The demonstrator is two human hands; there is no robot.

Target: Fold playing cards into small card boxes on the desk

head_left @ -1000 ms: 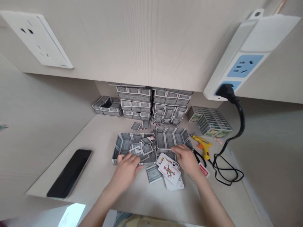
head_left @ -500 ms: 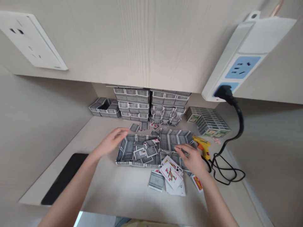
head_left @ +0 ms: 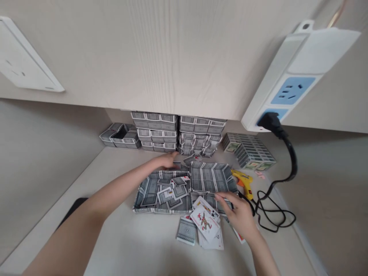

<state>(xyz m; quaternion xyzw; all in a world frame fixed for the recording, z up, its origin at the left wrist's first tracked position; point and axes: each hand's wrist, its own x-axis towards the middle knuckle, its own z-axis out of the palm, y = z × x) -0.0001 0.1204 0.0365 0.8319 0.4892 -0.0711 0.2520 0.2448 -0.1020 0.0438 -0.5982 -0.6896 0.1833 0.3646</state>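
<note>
My left hand reaches behind the left card tray, fingers stretched out over some loose playing cards; its fingertips partly hide them. This left tray, made of grey-backed playing cards, has several loose cards inside. Beside it stands a right card tray, whose front rim is pinched between the thumb and finger of my right hand. In front lie a small stack of cards face down and a spread face-up pile with a joker card on top.
Stacked card boxes stand at the back, below an overhanging panel. A yellow glue gun lies at the right by a looped black cable. A power strip hangs above. Another card box sits back left.
My left hand has moved right and away from me, from the left tray's corner to the loose cards behind it. The right hand stays at the right tray's front rim. The view has shifted slightly.
</note>
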